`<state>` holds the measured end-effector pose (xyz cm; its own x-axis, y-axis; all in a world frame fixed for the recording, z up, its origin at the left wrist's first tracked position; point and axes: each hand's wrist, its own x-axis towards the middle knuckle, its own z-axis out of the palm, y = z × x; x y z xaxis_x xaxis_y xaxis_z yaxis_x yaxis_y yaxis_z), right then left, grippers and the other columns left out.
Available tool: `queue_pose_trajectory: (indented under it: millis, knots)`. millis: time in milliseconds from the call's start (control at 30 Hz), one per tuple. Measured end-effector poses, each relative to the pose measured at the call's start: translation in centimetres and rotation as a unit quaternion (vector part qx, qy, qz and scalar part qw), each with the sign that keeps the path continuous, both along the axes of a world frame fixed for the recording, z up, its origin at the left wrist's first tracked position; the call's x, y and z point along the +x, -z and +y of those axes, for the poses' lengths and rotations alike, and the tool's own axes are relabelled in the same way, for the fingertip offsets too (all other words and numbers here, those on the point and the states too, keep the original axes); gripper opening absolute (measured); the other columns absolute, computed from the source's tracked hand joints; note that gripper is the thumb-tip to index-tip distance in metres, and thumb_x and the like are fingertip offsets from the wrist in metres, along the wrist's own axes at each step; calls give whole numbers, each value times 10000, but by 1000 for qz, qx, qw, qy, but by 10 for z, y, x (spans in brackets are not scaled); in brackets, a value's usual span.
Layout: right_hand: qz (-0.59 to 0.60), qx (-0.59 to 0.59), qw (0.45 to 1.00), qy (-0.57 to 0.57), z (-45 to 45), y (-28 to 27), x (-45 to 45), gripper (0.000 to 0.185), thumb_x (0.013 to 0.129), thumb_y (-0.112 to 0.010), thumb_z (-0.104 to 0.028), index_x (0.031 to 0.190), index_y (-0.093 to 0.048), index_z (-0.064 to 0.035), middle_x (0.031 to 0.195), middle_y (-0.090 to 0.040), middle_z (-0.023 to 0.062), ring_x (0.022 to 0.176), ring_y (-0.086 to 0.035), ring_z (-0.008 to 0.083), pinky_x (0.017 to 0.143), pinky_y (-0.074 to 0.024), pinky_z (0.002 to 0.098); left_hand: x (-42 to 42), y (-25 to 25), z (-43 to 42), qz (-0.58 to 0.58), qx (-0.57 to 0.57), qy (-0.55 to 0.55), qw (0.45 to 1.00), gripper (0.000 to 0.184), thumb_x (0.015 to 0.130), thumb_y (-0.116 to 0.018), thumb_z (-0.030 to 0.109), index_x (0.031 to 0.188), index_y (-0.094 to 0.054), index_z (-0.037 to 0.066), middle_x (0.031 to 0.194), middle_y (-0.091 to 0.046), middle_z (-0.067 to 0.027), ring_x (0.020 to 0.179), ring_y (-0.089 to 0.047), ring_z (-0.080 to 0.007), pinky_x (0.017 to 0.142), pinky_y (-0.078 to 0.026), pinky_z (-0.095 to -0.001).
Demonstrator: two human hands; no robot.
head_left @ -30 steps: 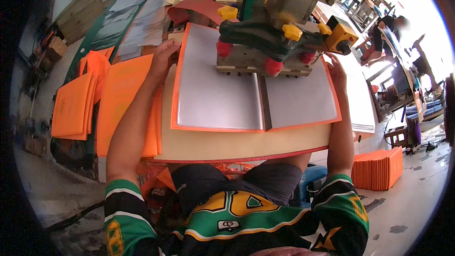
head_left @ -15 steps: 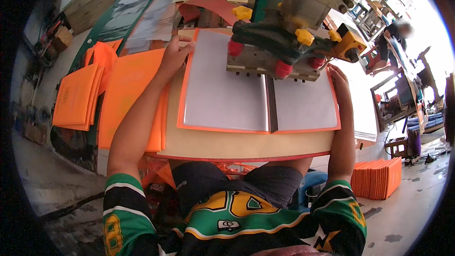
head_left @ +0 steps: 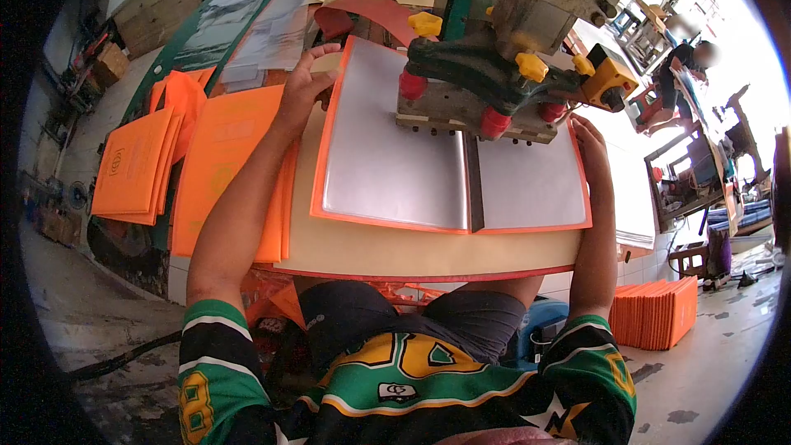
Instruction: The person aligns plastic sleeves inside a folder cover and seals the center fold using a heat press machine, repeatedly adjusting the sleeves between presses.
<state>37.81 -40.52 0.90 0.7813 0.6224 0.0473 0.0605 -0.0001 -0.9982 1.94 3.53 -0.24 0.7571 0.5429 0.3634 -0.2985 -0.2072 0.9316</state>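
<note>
An orange folder (head_left: pixel 318 189) lies opened out, with clear plastic sheets (head_left: pixel 387 173) inside and a dark strip (head_left: pixel 475 189) along its spine. My left hand (head_left: pixel 306 89) is at its upper left edge, the forefinger stretched away and the other fingertips against the edge. That left side is slightly raised and tilted. My right hand (head_left: pixel 590 144) curls round the right edge, its fingertips partly hidden. Above the folder's upper part hangs a press head (head_left: pixel 486 99) with a metal plate, red knobs and yellow knobs.
The folder rests on a cream board (head_left: pixel 412 257). Orange folders (head_left: pixel 218 173) and orange bags (head_left: pixel 136 161) lie at left. Plastic sheets (head_left: pixel 264 29) are at the back. An orange stack (head_left: pixel 655 313) stands on the floor at right. A person (head_left: pixel 684 66) is in the background.
The folder's left side has lifted and shifted slightly up. My left hand's forefinger has spread away from the edge. My right hand stays at the right edge.
</note>
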Motion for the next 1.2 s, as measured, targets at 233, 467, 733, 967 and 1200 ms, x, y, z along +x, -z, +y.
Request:
queue_pose_trajectory:
  millis: [233, 467, 733, 967, 1200]
  knots:
    - [5, 8, 1000, 4, 1, 1, 0, 399, 1032, -561, -218, 1359, -586, 9, 1179, -700, 117, 993, -689, 179, 865, -564, 299, -4, -8, -10, -36, -67, 29, 997, 560, 968, -661, 249, 1456, -447, 78, 819, -687, 1, 644, -582, -70, 591, -439, -240]
    - [7, 67, 998, -6, -6, 2, 14, 497, 1035, -546, -303, 1445, -500, -26, 1198, -695, 192, 1016, -706, 232, 877, -583, 355, -5, -10, -10, -32, -46, 46, 997, 561, 965, -635, 284, 1458, -454, 85, 836, -683, 6, 697, -603, -79, 645, -456, -251]
    - [62, 166, 981, -81, -13, 5, 23, 542, 1040, -464, -305, 1507, -399, -37, 1206, -687, 252, 1047, -713, 281, 886, -591, 387, -8, -10, -11, -19, -33, 21, 999, 532, 968, -616, 298, 1435, -476, 84, 809, -648, 17, 701, -578, -76, 661, -442, -250]
    - [83, 218, 964, -126, -14, 10, 28, 573, 1002, -512, -316, 1492, -405, -39, 1181, -683, 277, 1024, -716, 311, 883, -596, 402, -8, -11, -12, -14, -54, 17, 998, 516, 990, -583, 317, 1435, -477, 80, 787, -629, 21, 690, -563, -72, 656, -434, -254]
    - [88, 218, 967, -94, -9, 9, 23, 566, 1002, -504, -311, 1489, -406, -39, 1146, -697, 268, 983, -725, 301, 856, -605, 394, -8, -13, -11, -17, -30, 26, 999, 535, 1023, -532, 425, 1428, -482, 79, 777, -636, 6, 694, -576, -77, 644, -431, -261]
